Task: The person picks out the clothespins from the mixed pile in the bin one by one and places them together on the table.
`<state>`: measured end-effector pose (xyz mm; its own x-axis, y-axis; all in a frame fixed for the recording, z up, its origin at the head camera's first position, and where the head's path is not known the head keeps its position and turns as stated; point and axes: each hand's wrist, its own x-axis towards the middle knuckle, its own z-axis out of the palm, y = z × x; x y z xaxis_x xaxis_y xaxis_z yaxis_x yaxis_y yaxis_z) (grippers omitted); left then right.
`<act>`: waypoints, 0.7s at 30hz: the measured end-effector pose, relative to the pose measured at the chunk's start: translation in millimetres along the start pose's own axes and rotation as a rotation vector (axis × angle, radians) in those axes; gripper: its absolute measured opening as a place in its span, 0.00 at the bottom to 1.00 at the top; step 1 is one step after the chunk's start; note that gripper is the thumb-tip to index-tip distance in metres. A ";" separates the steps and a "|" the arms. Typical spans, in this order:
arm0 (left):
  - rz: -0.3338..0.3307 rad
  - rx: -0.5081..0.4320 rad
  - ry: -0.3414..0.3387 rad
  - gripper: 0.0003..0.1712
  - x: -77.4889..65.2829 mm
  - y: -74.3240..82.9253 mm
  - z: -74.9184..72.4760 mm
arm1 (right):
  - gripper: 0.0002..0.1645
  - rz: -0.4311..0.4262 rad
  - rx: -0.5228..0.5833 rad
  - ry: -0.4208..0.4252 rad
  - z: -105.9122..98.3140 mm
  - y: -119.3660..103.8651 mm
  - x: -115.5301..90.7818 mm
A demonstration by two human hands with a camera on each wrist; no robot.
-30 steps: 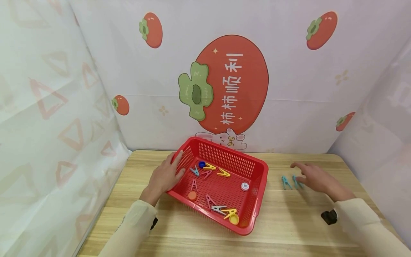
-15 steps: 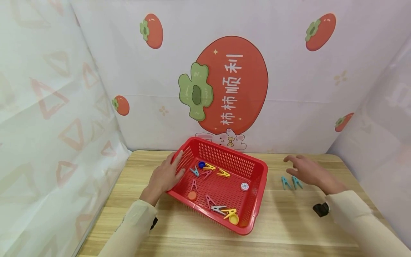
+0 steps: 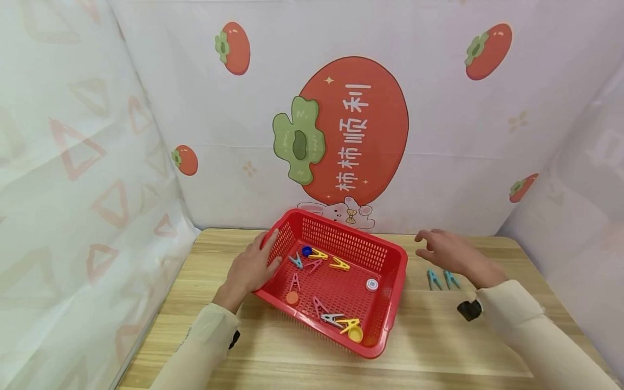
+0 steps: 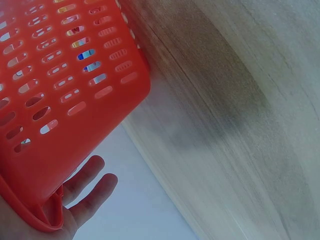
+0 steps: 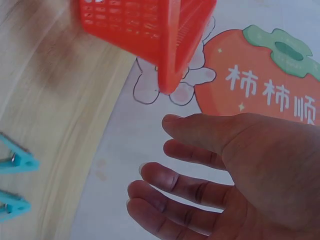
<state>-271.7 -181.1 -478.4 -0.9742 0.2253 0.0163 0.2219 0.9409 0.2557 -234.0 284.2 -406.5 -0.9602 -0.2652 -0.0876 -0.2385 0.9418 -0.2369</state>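
A red perforated plastic basket (image 3: 336,287) sits at an angle on the wooden table. My left hand (image 3: 249,265) grips its left rim, thumb on the inner side; two fingertips (image 4: 107,182) show past the rim in the left wrist view. Inside the basket lie several clothespins, among them a yellow clothespin (image 3: 339,264) and a grey clothespin (image 3: 332,319). My right hand (image 3: 453,253) hovers right of the basket, fingers loosely bent and holding nothing. Two turquoise clothespins, a left one (image 3: 434,279) and a right one (image 3: 451,279), lie on the table beside it.
Bottle caps also lie in the basket: a blue cap (image 3: 306,251), an orange cap (image 3: 292,298), a white cap (image 3: 372,284) and a yellow cap (image 3: 355,333). A printed cloth wall (image 3: 439,135) stands behind the wooden table (image 3: 429,346).
My right hand has moved left from over the two turquoise clothespins toward the basket. The clothespins have stayed on the table, and the left hand keeps its hold on the rim.
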 end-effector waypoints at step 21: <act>-0.002 -0.003 -0.004 0.49 1.4 -1.0 2.1 | 0.20 -0.059 0.014 -0.035 -9.7 -61.8 42.0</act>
<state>-273.2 -181.2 -480.6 -0.9745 0.2241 0.0116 0.2194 0.9408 0.2582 -261.0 216.8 -386.2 -0.9390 -0.3270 -0.1064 -0.2920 0.9216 -0.2557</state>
